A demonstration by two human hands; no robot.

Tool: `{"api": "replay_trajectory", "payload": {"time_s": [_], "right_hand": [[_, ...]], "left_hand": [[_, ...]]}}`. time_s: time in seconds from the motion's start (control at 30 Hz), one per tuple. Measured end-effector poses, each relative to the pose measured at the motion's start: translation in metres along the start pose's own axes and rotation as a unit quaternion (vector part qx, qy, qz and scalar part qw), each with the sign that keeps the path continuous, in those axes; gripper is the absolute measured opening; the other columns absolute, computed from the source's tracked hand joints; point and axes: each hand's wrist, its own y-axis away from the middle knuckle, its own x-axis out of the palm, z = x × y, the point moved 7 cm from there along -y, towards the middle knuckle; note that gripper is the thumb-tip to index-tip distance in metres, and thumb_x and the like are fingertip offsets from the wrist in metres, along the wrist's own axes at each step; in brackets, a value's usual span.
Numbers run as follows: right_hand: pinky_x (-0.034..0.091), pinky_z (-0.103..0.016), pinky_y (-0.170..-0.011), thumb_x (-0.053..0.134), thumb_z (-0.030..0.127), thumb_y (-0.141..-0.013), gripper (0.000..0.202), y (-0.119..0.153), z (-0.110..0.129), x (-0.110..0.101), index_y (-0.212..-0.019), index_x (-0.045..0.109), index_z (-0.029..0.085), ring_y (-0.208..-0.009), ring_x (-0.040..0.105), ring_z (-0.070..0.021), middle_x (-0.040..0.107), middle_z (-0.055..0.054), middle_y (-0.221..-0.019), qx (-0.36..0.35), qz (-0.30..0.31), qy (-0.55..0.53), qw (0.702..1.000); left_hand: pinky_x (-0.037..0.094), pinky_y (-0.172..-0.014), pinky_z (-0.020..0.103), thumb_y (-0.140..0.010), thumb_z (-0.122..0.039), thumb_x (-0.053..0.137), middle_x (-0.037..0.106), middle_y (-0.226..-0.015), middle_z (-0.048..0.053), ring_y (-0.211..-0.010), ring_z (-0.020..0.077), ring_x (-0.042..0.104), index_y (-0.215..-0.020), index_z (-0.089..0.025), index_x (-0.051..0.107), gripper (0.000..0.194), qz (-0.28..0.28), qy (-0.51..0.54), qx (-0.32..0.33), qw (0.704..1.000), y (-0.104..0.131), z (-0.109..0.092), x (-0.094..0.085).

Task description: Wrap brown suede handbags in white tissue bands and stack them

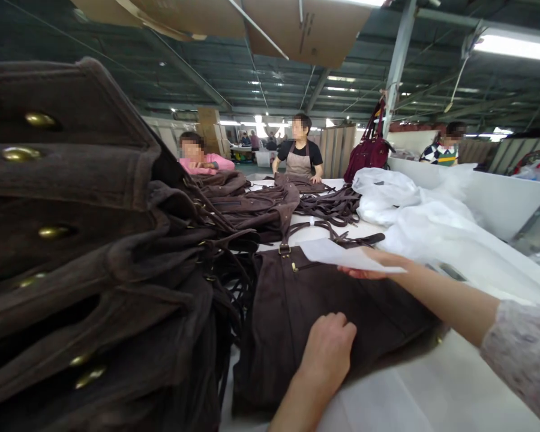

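Note:
In front of me a dark brown fabric bag (279, 312) lies flat, with a buckled strap and a small zip pull near its upper edge. My right hand (373, 261) holds a thin white sheet of paper (335, 255) above the bag, the fingers beneath it and partly hidden. My left hand (330, 345) rests on the bag's front with its fingers curled in. Whether those fingers pinch the fabric is hidden from me.
A tall stack of brown bags (117, 264) with brass studs rises at my left. Brown straps (333, 204) and more bags lie farther along the white table. White plastic bags (414, 204) are heaped at right, by a maroon bag (369, 153). An aproned person (299, 153) stands opposite.

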Motion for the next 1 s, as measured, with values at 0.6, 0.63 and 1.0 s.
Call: {"api": "replay_trajectory", "payload": {"time_s": [0.6,0.63,1.0], "right_hand": [[0.039,-0.036,-0.102,0.069,0.023,-0.069,0.069,0.086,-0.057,0.031,-0.133,0.048,0.01,-0.118,0.055,-0.0266,0.056,-0.016,-0.131,-0.12,-0.213,0.234,0.941],[0.039,-0.036,-0.103,0.068,0.024,-0.07,0.068,0.088,-0.059,0.031,-0.134,0.048,0.01,-0.118,0.054,-0.0264,0.056,-0.016,-0.131,-0.125,-0.214,0.236,0.939],[0.046,-0.037,-0.094,0.059,0.029,-0.079,0.082,0.116,-0.066,0.051,-0.15,0.024,0.007,-0.108,0.06,-0.0262,0.062,-0.015,-0.122,-0.206,-0.206,0.282,0.914]], "left_hand": [[0.049,-0.091,0.034,-0.088,-0.006,0.043,0.053,-0.135,0.005,-0.105,0.02,0.058,-0.11,-0.024,0.063,0.035,-0.065,-0.021,0.009,0.998,0.039,-0.008,-0.011],[0.05,-0.089,0.034,-0.089,-0.008,0.043,0.06,-0.125,0.004,-0.102,0.0199,0.058,-0.104,-0.024,0.064,0.03,-0.059,-0.018,0.008,0.998,0.039,-0.007,-0.011],[0.045,-0.087,0.033,-0.083,-0.003,0.045,0.066,-0.094,0.004,-0.096,0.0196,0.053,-0.09,-0.019,0.065,0.026,-0.053,-0.002,0.003,0.999,0.045,-0.006,-0.028]]}}
